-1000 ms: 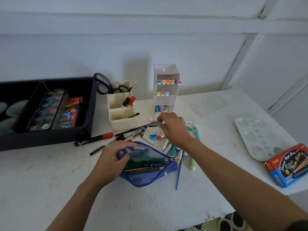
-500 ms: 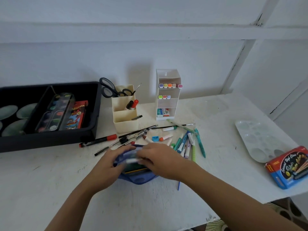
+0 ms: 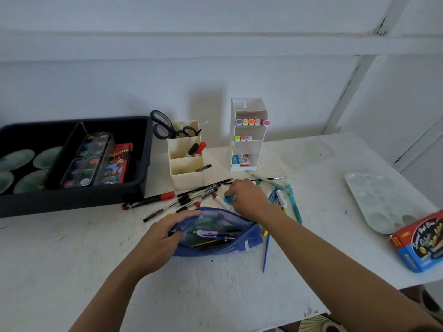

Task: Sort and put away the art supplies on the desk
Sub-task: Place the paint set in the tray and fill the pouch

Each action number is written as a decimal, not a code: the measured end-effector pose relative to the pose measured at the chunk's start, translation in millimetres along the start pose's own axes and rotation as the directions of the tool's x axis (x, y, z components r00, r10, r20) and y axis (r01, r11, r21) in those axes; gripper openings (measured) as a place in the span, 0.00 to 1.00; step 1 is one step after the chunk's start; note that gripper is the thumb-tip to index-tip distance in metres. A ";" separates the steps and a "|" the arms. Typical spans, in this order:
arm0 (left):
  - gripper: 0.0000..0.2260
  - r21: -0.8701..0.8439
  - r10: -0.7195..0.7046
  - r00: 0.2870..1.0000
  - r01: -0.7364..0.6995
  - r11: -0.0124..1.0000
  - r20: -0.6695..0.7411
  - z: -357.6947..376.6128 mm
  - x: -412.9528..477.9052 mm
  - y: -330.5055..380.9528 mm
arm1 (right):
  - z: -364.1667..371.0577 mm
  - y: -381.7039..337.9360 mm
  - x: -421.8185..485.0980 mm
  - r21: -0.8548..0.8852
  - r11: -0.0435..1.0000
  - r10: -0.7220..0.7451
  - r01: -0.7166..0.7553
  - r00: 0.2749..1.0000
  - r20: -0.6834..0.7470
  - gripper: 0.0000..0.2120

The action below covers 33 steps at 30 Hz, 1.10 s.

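Open blue pouch beside scattered pens

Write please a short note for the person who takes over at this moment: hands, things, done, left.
Left hand grips the blue pouch at its left end, mouth open.
Right hand pinches a small blue item in the pile behind the pouch.
Done: several pens lie in the pouch; the white rack holds some markers.
Left: loose pens, loose markers beside the right hand, the palette, the colour box.
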State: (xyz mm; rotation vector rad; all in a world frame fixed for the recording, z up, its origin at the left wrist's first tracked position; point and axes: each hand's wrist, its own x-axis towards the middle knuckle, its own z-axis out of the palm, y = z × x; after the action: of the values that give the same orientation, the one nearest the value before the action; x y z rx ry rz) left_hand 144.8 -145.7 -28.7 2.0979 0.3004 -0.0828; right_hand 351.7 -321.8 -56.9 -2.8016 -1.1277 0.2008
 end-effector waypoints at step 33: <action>0.27 -0.194 0.005 0.995 -0.025 0.981 -0.099 26.1 17.8 23.2 | -12.5 93.3 -117.3 0.363 0.830 0.499 -0.423 0.854 -0.148 0.11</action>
State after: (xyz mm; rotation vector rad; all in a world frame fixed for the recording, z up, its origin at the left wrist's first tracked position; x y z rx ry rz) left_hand 169.4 -176.1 -26.1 1.9116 0.3380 0.0571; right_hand 333.4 -470.9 -49.7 -2.6565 -0.3057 0.0730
